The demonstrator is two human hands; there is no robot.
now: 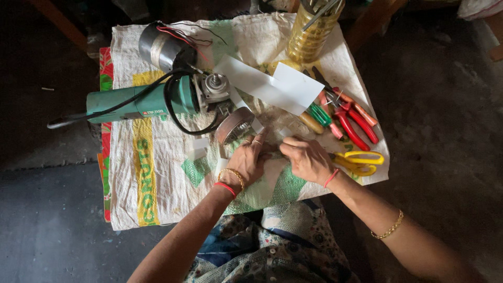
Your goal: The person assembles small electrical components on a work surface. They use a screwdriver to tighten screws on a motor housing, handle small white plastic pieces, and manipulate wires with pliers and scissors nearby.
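My left hand (249,160) and my right hand (308,159) rest close together on a white woven sack cloth (157,183) at the near edge. Both sets of fingers pinch a small pale piece (273,153) between them; what it is stays too small to tell. Just beyond my left fingers lies a round grey metal motor part (234,124). A green angle grinder (146,102) with a black cord lies to the left of it. Yellow-handled scissors (359,162) lie right beside my right hand.
White paper strips (267,84) cross the middle. Red-handled pliers (356,123) and green and yellow screwdrivers (319,118) sit at the right. A cylindrical metal motor housing (162,47) with wires is at the back, beside a yellow jar (312,31) of tools. Dark floor surrounds the cloth.
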